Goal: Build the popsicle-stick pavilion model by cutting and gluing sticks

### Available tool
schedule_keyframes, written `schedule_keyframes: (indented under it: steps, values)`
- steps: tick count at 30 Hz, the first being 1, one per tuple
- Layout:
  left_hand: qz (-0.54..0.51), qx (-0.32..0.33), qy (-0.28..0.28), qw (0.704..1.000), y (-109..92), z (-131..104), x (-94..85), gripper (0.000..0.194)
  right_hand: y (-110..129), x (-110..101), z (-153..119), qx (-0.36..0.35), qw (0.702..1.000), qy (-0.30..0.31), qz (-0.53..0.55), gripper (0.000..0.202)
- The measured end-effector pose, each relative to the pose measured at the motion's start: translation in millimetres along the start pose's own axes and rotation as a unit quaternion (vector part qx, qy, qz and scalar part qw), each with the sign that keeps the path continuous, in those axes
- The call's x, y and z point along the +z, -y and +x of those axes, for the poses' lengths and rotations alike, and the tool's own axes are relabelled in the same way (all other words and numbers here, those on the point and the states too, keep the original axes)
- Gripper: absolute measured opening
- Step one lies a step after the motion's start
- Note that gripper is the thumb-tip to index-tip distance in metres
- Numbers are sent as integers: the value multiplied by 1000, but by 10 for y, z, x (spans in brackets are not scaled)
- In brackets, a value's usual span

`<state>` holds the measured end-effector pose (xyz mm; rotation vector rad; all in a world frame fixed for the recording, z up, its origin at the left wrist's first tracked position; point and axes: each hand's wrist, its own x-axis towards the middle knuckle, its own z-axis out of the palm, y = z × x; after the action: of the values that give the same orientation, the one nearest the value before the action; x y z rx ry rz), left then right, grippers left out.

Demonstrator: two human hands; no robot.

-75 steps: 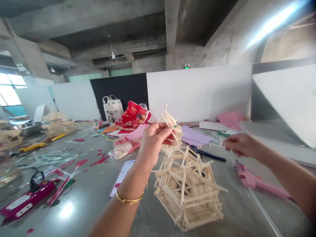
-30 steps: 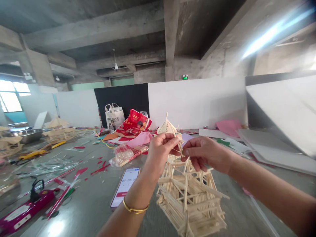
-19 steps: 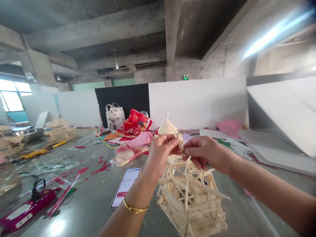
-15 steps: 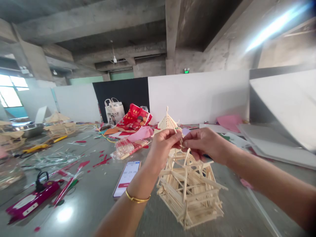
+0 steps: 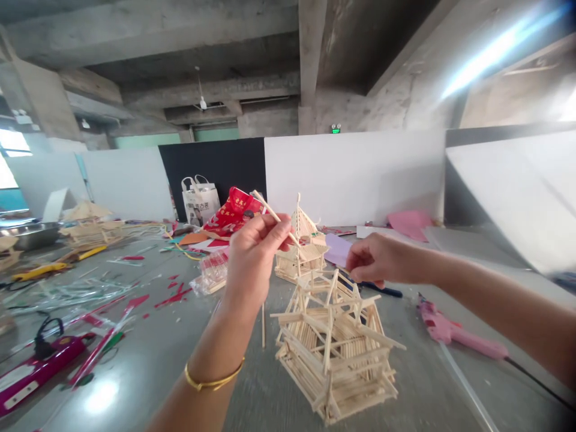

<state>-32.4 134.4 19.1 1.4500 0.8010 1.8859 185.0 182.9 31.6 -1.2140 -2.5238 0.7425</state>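
Observation:
My left hand (image 5: 261, 252) is closed in a pinch on a thin wooden stick (image 5: 266, 204), raised and tilted, its upper end pointing left. My right hand (image 5: 373, 261) has its fingers curled together; whatever they may hold is hidden. Below both hands stands a many-sided frame of wooden sticks (image 5: 335, 354), open at the top. Just behind it is a second stick model, a small pavilion (image 5: 300, 264) with a pointed roof. A dark-handled tool (image 5: 389, 292) lies under my right hand, partly covered by it.
A pink glue gun (image 5: 445, 327) with a cord lies at the right. On the left are a magenta power strip (image 5: 42, 366), plastic scraps and a yellow-handled tool (image 5: 40, 272). A red bag (image 5: 234, 210) and a white tote (image 5: 202, 201) stand at the back.
My hands have drawn apart above the stick frame. The left went leftward with the stick; the right moved slightly rightward. The glue gun now shows below my right arm.

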Motion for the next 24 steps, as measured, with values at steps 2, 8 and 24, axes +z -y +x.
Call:
schedule_keyframes:
  steps: [2,8,24]
  values:
    - [1,28,-4,1000,-66,-11,-26,12,-33,33,22,-2,1000,10,-27,14]
    - [9,60,-1,998,-161,-48,-42,10,9,50,54,-15,994,4,-105,12]
    - [16,60,-4,998,-149,-44,-36,10,12,-56,219,-38,987,100,-118,15]
